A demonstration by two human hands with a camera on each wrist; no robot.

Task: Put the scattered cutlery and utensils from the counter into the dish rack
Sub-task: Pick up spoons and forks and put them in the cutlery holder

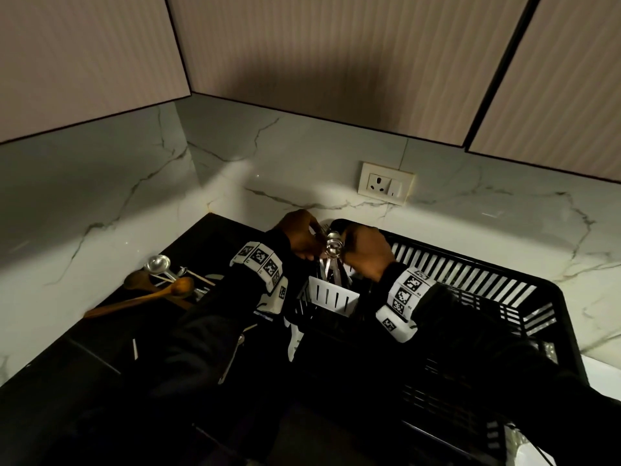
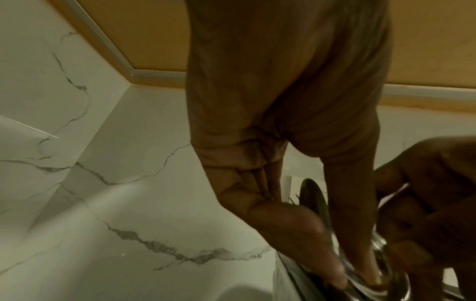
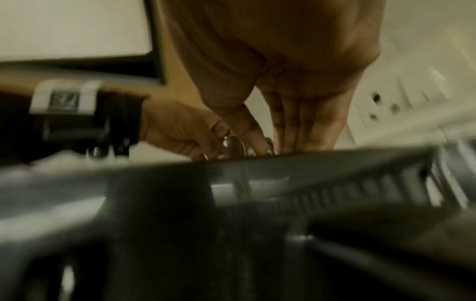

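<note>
A bunch of shiny steel spoons [image 1: 333,246] stands bowl-up over the cutlery holder [image 1: 332,296] at the left end of the black dish rack [image 1: 551,297]. My left hand [image 1: 314,250] pinches the spoons from the left; in the left wrist view the thumb and fingers of the left hand [image 2: 360,283] close on bright metal. My right hand [image 1: 346,252] grips the same bunch from the right. In the right wrist view the right hand [image 3: 268,146] points down onto the spoons [image 3: 233,143], behind the rack's rim [image 3: 283,163]. The handles go down into the holder, hidden.
On the dark counter to the left lie a steel ladle [image 1: 157,264], two wooden spoons [image 1: 158,293] and some thin sticks [image 1: 200,275]. More cutlery shows under my left forearm [image 1: 240,341]. A wall socket [image 1: 385,183] is behind the rack. Cabinets hang overhead.
</note>
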